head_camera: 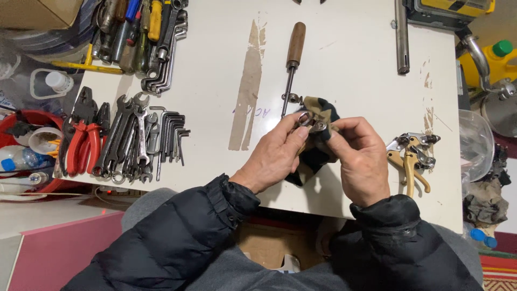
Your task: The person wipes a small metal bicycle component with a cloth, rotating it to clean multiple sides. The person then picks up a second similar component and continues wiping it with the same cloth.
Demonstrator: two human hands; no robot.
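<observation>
Both my hands are raised over the front of a white table (344,64). My left hand (274,156) pinches a small shiny metal part (312,124) between thumb and fingers. My right hand (358,159) holds a dark camouflage-patterned cloth (318,153) bunched under and against that metal part. Just beyond my hands lies a tool with a brown wooden handle (295,44) and a thin metal shaft, with a small metal fitting (292,98) beside it.
Spanners and hex keys (142,137) lie in a row at the left with red-handled pliers (83,143). Screwdrivers (134,32) are piled at the back left. Tan-handled shears (412,159) lie at the right, a metal rod (401,35) at the back.
</observation>
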